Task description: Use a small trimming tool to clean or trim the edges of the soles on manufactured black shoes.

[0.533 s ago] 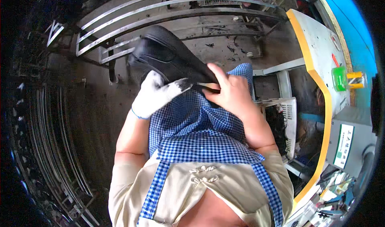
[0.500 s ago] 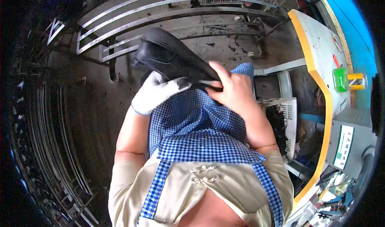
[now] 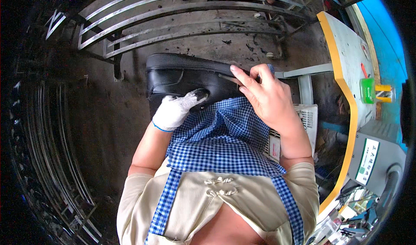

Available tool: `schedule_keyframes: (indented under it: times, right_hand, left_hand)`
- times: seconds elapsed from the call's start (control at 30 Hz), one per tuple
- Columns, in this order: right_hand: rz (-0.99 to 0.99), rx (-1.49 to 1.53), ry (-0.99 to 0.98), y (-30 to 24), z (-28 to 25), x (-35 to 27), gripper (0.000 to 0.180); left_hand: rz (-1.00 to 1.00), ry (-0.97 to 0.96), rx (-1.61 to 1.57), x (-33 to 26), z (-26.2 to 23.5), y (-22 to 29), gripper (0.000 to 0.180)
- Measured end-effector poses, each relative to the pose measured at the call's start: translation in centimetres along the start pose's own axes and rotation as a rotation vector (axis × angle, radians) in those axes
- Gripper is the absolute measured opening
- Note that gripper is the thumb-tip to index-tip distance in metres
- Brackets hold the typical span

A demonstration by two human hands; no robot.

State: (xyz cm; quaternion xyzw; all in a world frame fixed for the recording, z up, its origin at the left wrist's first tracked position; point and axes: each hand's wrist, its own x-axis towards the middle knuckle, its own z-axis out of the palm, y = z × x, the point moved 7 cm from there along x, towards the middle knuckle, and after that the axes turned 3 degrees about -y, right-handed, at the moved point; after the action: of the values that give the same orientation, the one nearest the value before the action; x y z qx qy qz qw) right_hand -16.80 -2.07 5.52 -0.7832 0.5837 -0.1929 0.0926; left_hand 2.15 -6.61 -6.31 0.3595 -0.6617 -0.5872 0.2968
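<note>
A black leather shoe (image 3: 173,74) lies on its side in front of my lap, its thick sole edge turned away from me. My left hand (image 3: 175,110), in a white glove with dark-stained fingertips, grips the shoe's near side, thumb on the leather. Bare and bent at the fingers, my right hand (image 3: 266,93) is at the other end of the shoe. Between its fingers sits a thin metal tool (image 3: 228,78), its narrow tip lying along the seam between sole and upper. The tool's rear part is hidden in the hand, so its exact kind does not show.
A metal rail rack (image 3: 190,11) stands ahead, and more rails (image 3: 52,145) line the left. To my right are a yellow-edged white table (image 3: 346,63) with a green container (image 3: 367,91), a grey machine (image 3: 372,158), and a white plastic crate (image 3: 308,117) below.
The shoe has swung from a slanted, raised pose to nearly level across my lap, sole edge away from me. My right hand has moved slightly right, the tool tip still at the shoe.
</note>
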Motion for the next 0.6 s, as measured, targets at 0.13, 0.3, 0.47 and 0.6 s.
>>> schedule_keyframes:
  times: [0.13, 0.3, 0.47, 0.6]
  right_hand:
    - [-0.101, -0.043, -0.011, -0.6, -0.3, 0.5, 0.043]
    - [-0.172, -0.037, -0.017, -0.9, 0.0, 0.4, 0.045]
    - [-0.126, -0.144, 0.008, -0.9, 0.7, 0.5, 0.039]
    - [-0.142, -0.046, -0.017, -0.5, 0.6, 0.5, 0.038]
  left_hand:
    - [0.351, -0.161, 0.683, -1.0, 1.1, 2.4, 0.037]
    - [-0.274, 0.088, -0.426, -1.2, 1.0, 0.3, 0.030]
    - [-0.187, 0.090, -0.410, -1.0, 1.2, 1.8, 0.030]
    - [-0.113, 0.003, -0.092, -1.0, 0.7, 2.7, 0.031]
